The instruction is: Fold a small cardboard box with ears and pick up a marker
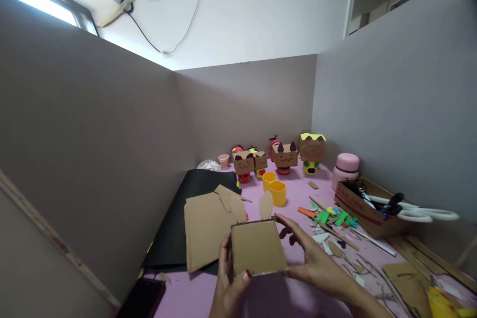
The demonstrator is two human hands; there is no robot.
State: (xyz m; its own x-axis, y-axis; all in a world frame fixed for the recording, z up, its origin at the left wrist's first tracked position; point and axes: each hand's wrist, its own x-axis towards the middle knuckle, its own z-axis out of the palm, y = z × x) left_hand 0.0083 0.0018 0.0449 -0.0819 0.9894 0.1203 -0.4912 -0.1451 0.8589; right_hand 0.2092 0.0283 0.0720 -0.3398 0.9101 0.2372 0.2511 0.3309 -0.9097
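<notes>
A square cardboard box with two cardboard ears standing up from its far edge is held low over the table's near part. My left hand grips its left side, the thumb lying on the near left corner. On the right, my right hand spans the box's side, fingertips at the far right corner and thumb near the close corner. Two yellow paper rings stand just beyond the box. Cardboard sheets lie on black paper to the left of my hands.
Cardboard animal-head figures line the back. At right are a pink flask, a cardboard tray with scissors, coloured paper scraps and cardboard strips. A dark phone lies near left. Grey partitions enclose the table.
</notes>
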